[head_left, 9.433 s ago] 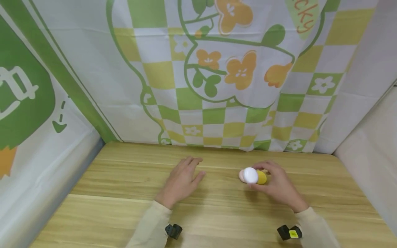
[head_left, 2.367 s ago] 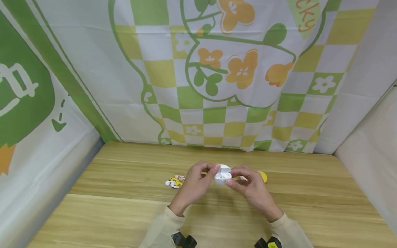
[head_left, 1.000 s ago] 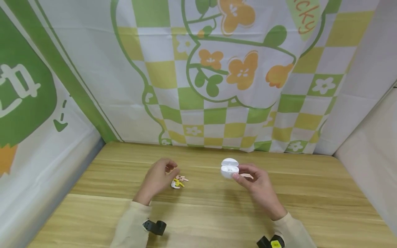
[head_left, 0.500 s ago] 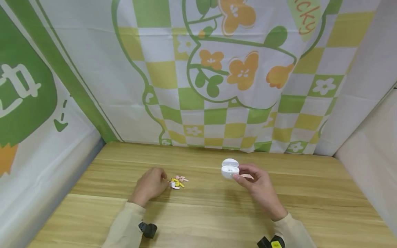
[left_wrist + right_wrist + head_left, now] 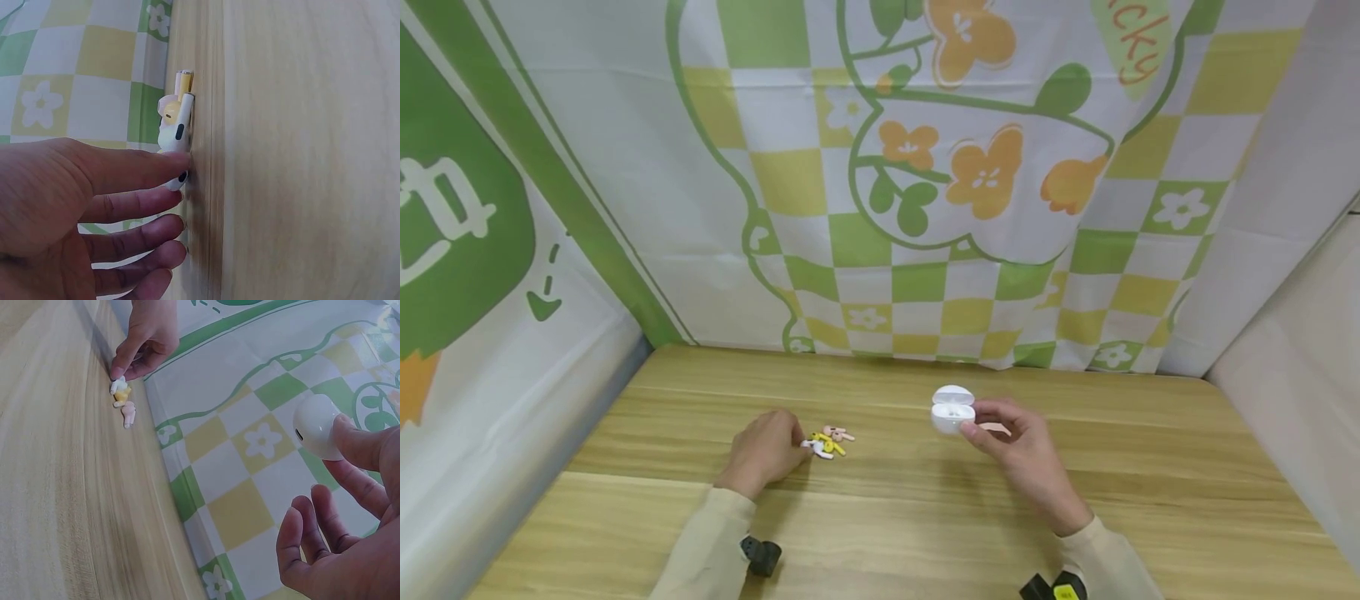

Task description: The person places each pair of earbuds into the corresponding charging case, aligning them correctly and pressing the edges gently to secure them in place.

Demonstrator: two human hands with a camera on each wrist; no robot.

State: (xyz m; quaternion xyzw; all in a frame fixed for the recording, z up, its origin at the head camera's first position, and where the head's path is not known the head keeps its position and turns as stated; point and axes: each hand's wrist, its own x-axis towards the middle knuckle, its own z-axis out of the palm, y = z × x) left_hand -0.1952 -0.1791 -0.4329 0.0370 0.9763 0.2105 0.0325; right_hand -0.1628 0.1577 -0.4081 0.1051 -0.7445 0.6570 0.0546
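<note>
My right hand (image 5: 1026, 458) holds a white earbud charging case (image 5: 952, 417) above the table between thumb and fingers, its lid raised. In the right wrist view, the case's rounded white shell (image 5: 317, 428) shows in the grip. At the left, my left hand (image 5: 767, 454) is down at a small pile of earbuds. Its thumb and forefinger pinch a white earbud (image 5: 180, 180) at the pile's near end. Another white earbud (image 5: 178, 134) lies just beyond, then yellow earbuds (image 5: 831, 446) and pink earbuds (image 5: 838, 433).
A pale pink piece (image 5: 997, 427) shows behind the right hand's fingers. Wooden tabletop (image 5: 887, 533) lies under both hands. A green, yellow and white patterned cloth (image 5: 917, 283) hangs along the back edge. Each wrist wears a black camera (image 5: 762, 556).
The right hand has left the grouped cases with the white case, whose lid is now up. From the case, the left hand has moved left to the earbuds and closed on a white one.
</note>
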